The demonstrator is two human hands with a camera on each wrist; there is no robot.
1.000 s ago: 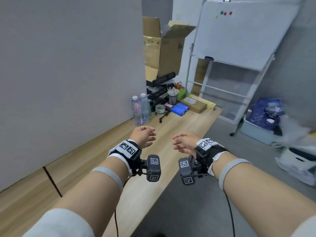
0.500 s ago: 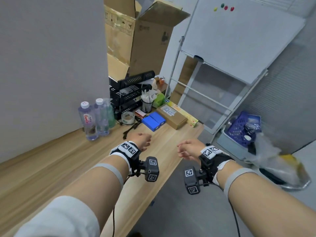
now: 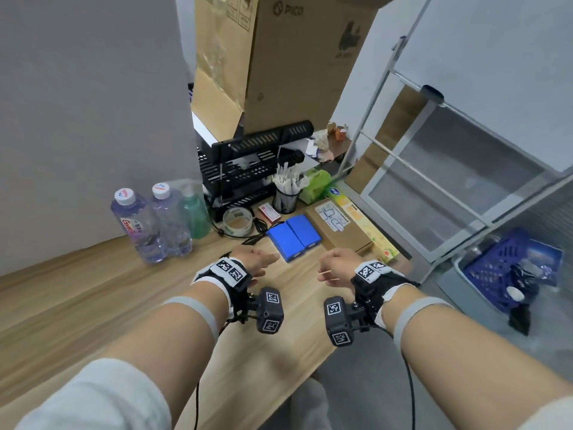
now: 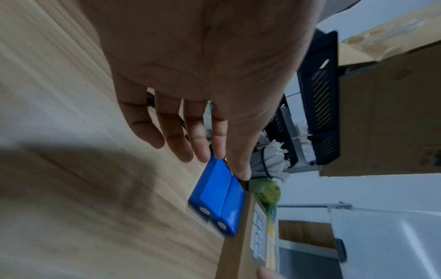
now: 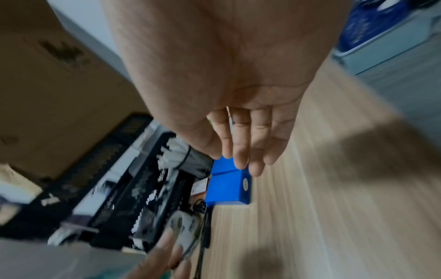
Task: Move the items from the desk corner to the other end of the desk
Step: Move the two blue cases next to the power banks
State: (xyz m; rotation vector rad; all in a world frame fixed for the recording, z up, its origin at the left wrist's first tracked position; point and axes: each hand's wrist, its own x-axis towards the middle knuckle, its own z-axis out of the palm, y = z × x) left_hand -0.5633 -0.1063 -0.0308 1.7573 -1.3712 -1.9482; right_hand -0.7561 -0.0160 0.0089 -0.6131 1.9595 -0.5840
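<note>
We hold both hands above the light wooden counter point(image 3: 93, 293), short of the cluttered corner. The left hand point(image 3: 252, 262) and the right hand point(image 3: 336, 266) are both empty, fingers relaxed and extended, touching nothing.

The items to move all sit in the corner. The pair of blue rectangular battery packs point(image 3: 293, 237) lies side by side, nearest to us, between the two hands. A flat brown cardboard box with a printed label point(image 3: 336, 226) lies just beside them on the right. Two clear plastic water bottles point(image 3: 152, 225) stand upright on the left, near the wall. A roll of clear tape point(image 3: 237, 220), a black mesh cup of white sticks point(image 3: 286, 197) and a black slotted desk rack point(image 3: 248, 169) sit behind.

We judge the step in hand to be the first reach. Recommended procedure: take the nearest items first, one hand per blue pack, gripping across the long sides. Clear the black cable point(image 3: 254, 238) before lifting; it may snag.
</note>
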